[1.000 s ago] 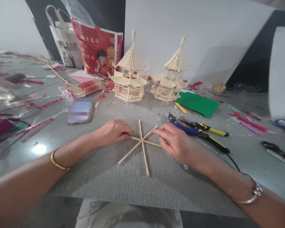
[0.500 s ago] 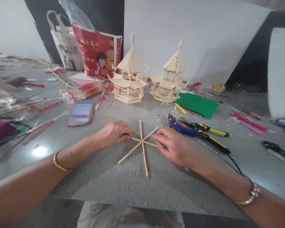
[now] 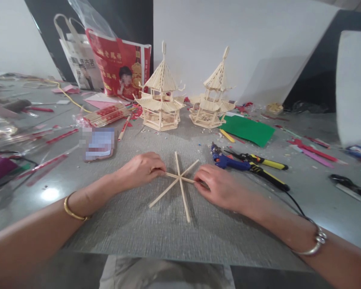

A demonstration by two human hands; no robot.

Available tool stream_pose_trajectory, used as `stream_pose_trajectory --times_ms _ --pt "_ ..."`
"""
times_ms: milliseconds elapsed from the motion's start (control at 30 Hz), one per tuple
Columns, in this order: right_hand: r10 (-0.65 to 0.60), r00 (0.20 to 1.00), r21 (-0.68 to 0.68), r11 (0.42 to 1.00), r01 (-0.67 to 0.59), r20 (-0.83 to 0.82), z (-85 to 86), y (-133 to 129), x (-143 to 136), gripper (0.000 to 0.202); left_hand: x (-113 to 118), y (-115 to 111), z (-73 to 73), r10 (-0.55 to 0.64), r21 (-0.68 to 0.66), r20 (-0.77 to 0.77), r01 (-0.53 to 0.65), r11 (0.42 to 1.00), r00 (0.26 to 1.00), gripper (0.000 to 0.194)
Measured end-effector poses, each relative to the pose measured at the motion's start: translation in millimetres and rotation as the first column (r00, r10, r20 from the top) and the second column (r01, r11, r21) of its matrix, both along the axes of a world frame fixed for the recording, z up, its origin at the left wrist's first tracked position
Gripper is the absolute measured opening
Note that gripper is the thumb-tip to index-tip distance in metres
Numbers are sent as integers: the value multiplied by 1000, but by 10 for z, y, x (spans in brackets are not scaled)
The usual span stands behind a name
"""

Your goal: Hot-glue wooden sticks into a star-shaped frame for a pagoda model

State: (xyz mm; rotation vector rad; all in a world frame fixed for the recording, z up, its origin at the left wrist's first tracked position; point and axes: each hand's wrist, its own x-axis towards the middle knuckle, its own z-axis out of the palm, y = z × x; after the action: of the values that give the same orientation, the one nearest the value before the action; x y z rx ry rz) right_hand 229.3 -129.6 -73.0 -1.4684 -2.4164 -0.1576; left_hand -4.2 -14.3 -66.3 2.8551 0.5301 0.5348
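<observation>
A six-armed star of thin wooden sticks (image 3: 185, 199) lies in front of me, its sticks crossing at one centre. My left hand (image 3: 144, 166) pinches the tip of the arm that points left. On the opposite side, my right hand (image 3: 215, 185) has its fingers closed on the end of the arm that points right. The other arms, two toward the back and two toward me, are untouched. Beyond the star stand two small pagoda models (image 3: 161, 102) built from similar sticks; the second pagoda (image 3: 213, 104) is to the right.
Right of the star lie a blue glue gun (image 3: 228, 161) with a black cord and yellow-handled pliers (image 3: 267, 162). A phone (image 3: 99, 144) and bundled sticks (image 3: 106, 115) lie at left. Green card (image 3: 249, 130) sits near the pagodas. Bags (image 3: 117, 66) stand behind.
The fingers of my right hand have closed from a spread pose onto the right-pointing stick end. My left hand keeps its pinch. The view has shifted slightly.
</observation>
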Motion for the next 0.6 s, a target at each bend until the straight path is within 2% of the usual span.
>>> stream_pose_trajectory --times_ms 200,400,600 --pt "30 996 55 998 -26 -86 113 -35 49 15 -13 -33 117 -1 40 80 -2 999 997 19" --pt "65 971 165 986 -27 -231 252 -89 89 11 -20 -140 291 12 54 165 -21 998 986 18" --pt "7 936 119 992 37 -352 435 -208 103 17 -62 -297 502 39 22 208 -44 999 977 17"
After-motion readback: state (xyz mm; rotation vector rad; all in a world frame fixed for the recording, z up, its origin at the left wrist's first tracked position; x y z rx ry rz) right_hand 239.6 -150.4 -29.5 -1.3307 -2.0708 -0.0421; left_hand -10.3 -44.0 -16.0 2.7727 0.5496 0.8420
